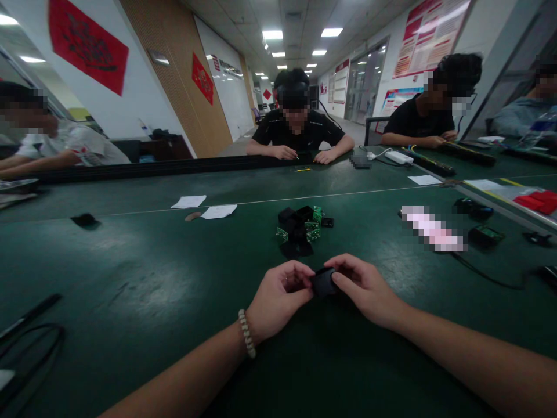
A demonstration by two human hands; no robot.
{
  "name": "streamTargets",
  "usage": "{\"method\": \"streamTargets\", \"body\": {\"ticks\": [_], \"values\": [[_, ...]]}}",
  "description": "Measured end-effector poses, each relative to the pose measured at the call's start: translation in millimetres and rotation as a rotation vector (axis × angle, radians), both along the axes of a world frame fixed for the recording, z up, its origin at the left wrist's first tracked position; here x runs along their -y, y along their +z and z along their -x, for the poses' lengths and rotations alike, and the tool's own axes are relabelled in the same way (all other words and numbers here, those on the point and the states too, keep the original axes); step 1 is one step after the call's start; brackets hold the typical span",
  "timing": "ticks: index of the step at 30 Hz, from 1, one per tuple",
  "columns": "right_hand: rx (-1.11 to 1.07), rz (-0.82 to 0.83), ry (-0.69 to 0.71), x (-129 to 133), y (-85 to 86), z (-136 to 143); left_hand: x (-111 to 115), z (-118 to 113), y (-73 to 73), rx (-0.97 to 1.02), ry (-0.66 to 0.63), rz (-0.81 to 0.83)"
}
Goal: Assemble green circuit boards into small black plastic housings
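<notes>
A small black casing (pixel 324 283) is held just above the green table (pixel 165 325), between my two hands. My left hand (pixel 282 296), with a beaded bracelet (pixel 246 334) on its wrist, pinches the left edge of the casing. On the other side, the thumb and fingers of my right hand (pixel 363 287) grip it. Beyond the hands sits a pile of black casings (pixel 297 223) mixed with green circuit boards (pixel 314 230). What is inside the held casing is too dark to tell.
White papers (pixel 220 211) and a black piece (pixel 85 220) lie to the left. A blurred-out phone-like object (pixel 433 229) with a cable, and a circuit board (pixel 485 234), are at the right. A black cable (pixel 47 328) lies front left. Several people sit around the table.
</notes>
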State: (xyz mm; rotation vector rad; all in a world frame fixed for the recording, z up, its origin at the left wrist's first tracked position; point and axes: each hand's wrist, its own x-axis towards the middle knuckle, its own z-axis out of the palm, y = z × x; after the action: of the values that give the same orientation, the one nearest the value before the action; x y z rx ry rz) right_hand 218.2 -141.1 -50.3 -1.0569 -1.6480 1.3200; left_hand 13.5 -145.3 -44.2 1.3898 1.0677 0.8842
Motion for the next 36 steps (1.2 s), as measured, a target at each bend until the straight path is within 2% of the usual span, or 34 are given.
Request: {"method": "streamTargets", "body": {"ticks": [12,22,36], "values": [[-0.025,0.02,0.015,0.0,0.4,-0.4,-1.3,1.6,-6.3,0.025,-0.023,-0.027],[-0.01,0.018,0.018,0.6,2.6,-1.9,2.1,0.4,1.3,0.0,-0.002,-0.013],[-0.016,0.011,0.013,-0.5,-0.1,-0.3,1.1,1.6,-3.2,0.014,0.007,-0.043]]}}
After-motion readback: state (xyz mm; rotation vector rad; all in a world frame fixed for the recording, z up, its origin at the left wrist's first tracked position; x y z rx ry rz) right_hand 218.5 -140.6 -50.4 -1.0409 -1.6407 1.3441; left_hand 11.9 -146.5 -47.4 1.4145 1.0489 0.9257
